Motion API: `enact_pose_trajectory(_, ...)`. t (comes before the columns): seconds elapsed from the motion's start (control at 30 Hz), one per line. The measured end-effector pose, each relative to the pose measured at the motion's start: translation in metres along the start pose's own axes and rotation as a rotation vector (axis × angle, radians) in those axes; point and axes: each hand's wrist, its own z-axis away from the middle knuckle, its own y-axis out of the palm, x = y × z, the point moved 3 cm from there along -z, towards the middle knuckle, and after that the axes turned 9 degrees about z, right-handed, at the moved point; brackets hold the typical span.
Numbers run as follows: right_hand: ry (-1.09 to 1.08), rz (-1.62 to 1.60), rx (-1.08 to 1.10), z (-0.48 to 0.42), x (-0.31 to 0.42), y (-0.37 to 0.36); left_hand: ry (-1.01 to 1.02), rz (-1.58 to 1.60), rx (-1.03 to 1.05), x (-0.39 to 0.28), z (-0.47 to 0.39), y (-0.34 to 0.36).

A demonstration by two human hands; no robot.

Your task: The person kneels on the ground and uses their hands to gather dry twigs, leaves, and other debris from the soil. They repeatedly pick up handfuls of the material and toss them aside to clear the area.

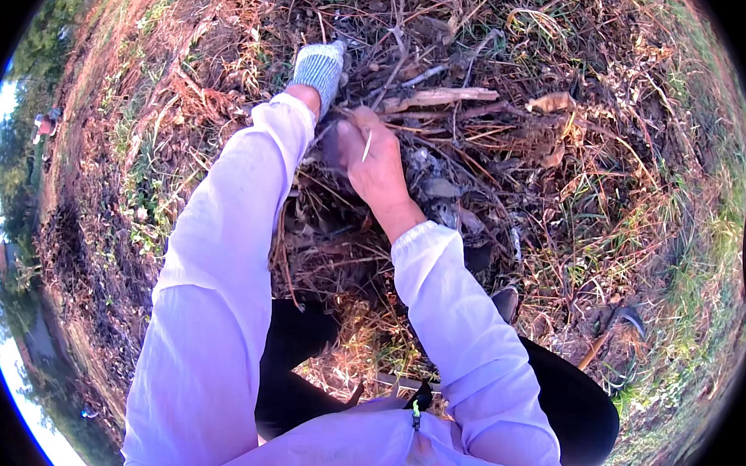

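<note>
My left hand (321,69), in a grey ribbed knit glove, reaches down into a heap of dry twigs and dead leaves (428,141). Its fingertips are lost among the litter, so any grip is hidden. Just below and to the right of it, my bare right hand (372,157) is low over the same heap, fingers curled and blurred. A thin pale sliver (367,145) shows against the back of this hand; whether the fingers hold anything is unclear. A split piece of pale wood (443,99) lies right of the hands, with ashy grey scraps (436,179) below it.
A sickle with a wooden handle (594,351) and curved blade lies on the grass near my right knee (567,395). Dry stalks and grass (625,246) spread around the heap. Far off at the left are trees (20,138) and a distant person (43,127).
</note>
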Motion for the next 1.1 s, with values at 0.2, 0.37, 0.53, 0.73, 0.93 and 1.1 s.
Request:
enact_pose_trajectory(0.2, 0.089, 0.036, -0.011, -0.063, -0.016, 0.015, 0.041, -0.679, 0.051, -0.01, -0.045, -0.009)
enact_pose_trajectory(0.37, 0.039, 0.076, -0.093, -0.028, -0.019, 0.008, 0.033, -0.611, 0.141, -0.007, -0.023, 0.01)
enact_pose_trajectory(0.53, 0.059, 0.089, -0.055, 0.029, -0.014, -0.014, 0.04, -0.635, 0.101, -0.029, 0.009, 0.023)
enact_pose_trajectory(0.73, 0.109, 0.016, -0.085, 0.079, -0.003, -0.03, 0.173, -0.616, 0.05, -0.059, 0.045, 0.028)
enact_pose_trajectory(0.93, 0.175, -0.199, -0.05, 0.112, 0.004, -0.035, 0.207, -0.152, 0.105, -0.056, 0.08, 0.024)
enact_pose_trajectory(1.1, 0.164, -0.282, -0.059, 0.146, 0.007, -0.049, -0.502, 0.646, 0.356, -0.101, 0.124, 0.0)
